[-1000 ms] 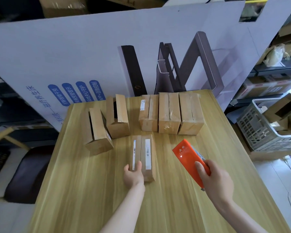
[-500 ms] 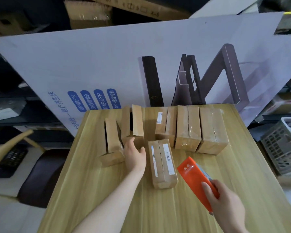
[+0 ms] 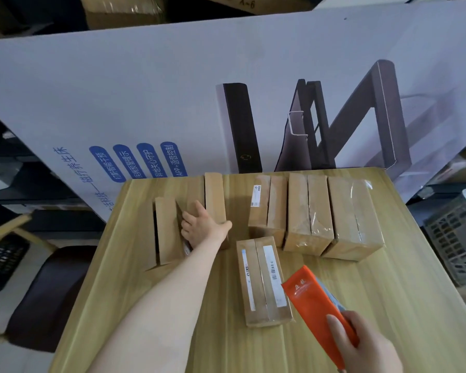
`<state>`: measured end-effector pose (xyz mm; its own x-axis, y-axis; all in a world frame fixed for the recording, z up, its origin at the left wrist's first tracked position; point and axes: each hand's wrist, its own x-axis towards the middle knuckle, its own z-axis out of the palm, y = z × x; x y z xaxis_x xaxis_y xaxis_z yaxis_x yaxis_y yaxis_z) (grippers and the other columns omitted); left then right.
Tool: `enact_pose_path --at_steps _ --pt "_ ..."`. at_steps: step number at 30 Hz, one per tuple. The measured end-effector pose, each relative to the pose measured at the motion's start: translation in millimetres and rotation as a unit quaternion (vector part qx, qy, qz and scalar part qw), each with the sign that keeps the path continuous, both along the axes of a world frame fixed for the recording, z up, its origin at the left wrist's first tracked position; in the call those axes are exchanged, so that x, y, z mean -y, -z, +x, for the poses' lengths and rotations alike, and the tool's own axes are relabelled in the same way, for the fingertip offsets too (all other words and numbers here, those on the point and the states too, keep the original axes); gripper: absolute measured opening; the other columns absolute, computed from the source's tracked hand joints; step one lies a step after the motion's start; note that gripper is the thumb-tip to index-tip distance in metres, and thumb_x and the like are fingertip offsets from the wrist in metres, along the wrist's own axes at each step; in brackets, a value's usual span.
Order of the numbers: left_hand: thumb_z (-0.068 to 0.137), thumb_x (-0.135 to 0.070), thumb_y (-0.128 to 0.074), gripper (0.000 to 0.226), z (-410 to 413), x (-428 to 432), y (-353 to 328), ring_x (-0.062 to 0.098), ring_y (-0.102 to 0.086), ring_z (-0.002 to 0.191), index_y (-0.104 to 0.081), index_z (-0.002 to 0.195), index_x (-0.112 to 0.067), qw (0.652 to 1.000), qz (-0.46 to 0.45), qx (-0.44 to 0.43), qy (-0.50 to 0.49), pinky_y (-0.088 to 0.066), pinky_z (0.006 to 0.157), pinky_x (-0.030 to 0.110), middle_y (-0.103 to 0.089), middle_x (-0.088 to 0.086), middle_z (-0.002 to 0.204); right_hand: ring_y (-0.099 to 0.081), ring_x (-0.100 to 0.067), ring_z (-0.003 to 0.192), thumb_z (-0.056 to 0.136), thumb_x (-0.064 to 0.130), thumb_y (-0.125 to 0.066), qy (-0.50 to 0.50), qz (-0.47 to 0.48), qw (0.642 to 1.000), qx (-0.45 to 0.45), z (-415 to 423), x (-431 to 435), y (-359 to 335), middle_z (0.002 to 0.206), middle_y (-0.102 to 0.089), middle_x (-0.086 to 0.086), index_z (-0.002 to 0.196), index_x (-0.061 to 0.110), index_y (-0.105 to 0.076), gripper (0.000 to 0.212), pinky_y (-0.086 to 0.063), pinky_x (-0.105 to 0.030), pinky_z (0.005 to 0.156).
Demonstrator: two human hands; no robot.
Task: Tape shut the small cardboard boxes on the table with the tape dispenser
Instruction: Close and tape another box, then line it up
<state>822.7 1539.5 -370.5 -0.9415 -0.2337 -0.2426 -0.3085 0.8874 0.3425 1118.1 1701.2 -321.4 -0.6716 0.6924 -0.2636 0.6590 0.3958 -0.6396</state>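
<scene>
Cardboard tells you the score. At the back right of the bench [image 3: 414, 278], the far-right box [image 3: 353, 216] and the middle box [image 3: 310, 214] carry wrinkled clear tape over their seams, so count those two done. The labelled back box [image 3: 267, 208] beside them has its flaps down, but tape on it is not plain to see. The near box [image 3: 264, 281] also lies shut, and a glossy strip along its seam suggests it is sealed.

Two are clearly left: the left open box [image 3: 167, 230] and the rear open box [image 3: 214, 197], both with flaps standing up. Your left hand [image 3: 202, 227] reaches between those flaps, fingers spread and touching the rear one, with no grip closed yet. Your right hand [image 3: 361, 345] grips the orange tape dispenser [image 3: 315, 300], held just right of the near box and touching no box. You look roughly halfway through.
</scene>
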Motion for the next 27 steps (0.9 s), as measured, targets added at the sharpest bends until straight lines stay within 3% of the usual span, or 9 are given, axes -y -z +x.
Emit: enact_pose_path --at_steps 1,5,9,12,17,21,23,27 --pt "0.072 -0.059 -0.07 0.106 0 2 0 0.039 -0.018 0.142 -0.009 0.152 -0.029 1.0 0.012 -0.003 -0.006 -0.022 0.115 0.051 -0.012 0.017 0.157 -0.064 -0.008 0.059 0.08 0.036 -0.073 0.01 0.0 1.0 0.0 -1 0 -1 0.071 -0.066 0.01 0.091 0.03 -0.068 0.013 -0.05 -0.018 0.055" --pt "0.068 -0.058 -0.072 0.103 9 17 -22 0.038 -0.023 0.139 -0.016 0.15 -0.034 0.993 0.099 -0.06 -0.015 -0.023 0.114 0.054 -0.019 0.014 0.155 -0.059 -0.004 0.044 0.084 0.036 -0.069 0.03 0.02 0.999 -0.017 -6 -9 -14 0.055 -0.064 0.009 0.085 0.031 -0.068 0.006 -0.042 -0.022 0.044" --pt "0.065 -0.053 -0.077 0.104 50 26 -82 0.032 -0.023 0.14 -0.018 0.149 -0.036 0.981 0.124 -0.141 0.057 -0.025 0.113 0.054 -0.019 0.006 0.155 -0.055 -0.002 0.033 0.091 0.038 -0.058 0.016 0.035 0.999 -0.03 -10 -29 -32 0.05 -0.063 0.004 0.086 0.024 -0.065 0.016 -0.041 -0.028 0.043" --pt "0.058 -0.052 -0.079 0.108 113 30 -123 0.025 -0.021 0.14 -0.022 0.149 -0.04 0.965 0.149 -0.181 0.116 -0.024 0.114 0.051 -0.018 0.003 0.155 -0.058 -0.007 0.034 0.093 0.038 -0.055 0.028 0.05 0.996 -0.071 -14 -43 -48 0.051 -0.063 0.001 0.084 0.022 -0.063 0.02 -0.05 -0.033 0.051" --pt "0.044 -0.063 -0.062 0.106 239 32 -150 0.006 -0.017 0.137 -0.02 0.141 -0.057 0.956 0.187 -0.085 0.21 -0.022 0.115 0.037 -0.014 -0.011 0.155 -0.057 -0.01 0.039 0.096 0.035 -0.051 0.041 0.08 0.985 -0.145 -10 -64 -80 0.049 -0.06 -0.003 0.079 0.015 -0.062 0.028 -0.037 -0.03 0.046" --pt "0.051 -0.061 -0.064 0.098 311 37 -144 -0.005 -0.008 0.133 -0.007 0.13 -0.07 0.94 0.152 -0.024 0.305 -0.016 0.11 0.019 0.006 -0.034 0.142 -0.052 -0.007 0.046 0.096 0.031 -0.052 0.062 0.097 0.976 -0.184 2 -76 -103 0.052 -0.054 0.003 0.078 0.011 -0.057 0.028 -0.031 -0.025 0.047" --pt "0.054 -0.06 -0.063 0.101 333 34 -136 -0.002 -0.007 0.135 -0.005 0.136 -0.067 0.935 0.121 -0.011 0.333 -0.012 0.107 0.015 0.01 -0.032 0.144 -0.052 -0.008 0.046 0.096 0.034 -0.052 0.054 0.101 0.976 -0.187 6 -77 -106 0.053 -0.054 0.003 0.079 0.012 -0.058 0.028 -0.033 -0.026 0.047" --pt "0.057 -0.056 -0.064 0.106 359 25 -95 0.013 -0.004 0.143 -0.005 0.146 -0.055 0.925 0.087 0.031 0.37 -0.006 0.111 0.021 0.005 -0.012 0.154 -0.06 -0.012 0.037 0.095 0.042 -0.05 0.007 0.077 0.98 -0.183 14 -65 -97 0.059 -0.06 0.003 0.082 0.017 -0.06 0.03 -0.048 -0.036 0.05"
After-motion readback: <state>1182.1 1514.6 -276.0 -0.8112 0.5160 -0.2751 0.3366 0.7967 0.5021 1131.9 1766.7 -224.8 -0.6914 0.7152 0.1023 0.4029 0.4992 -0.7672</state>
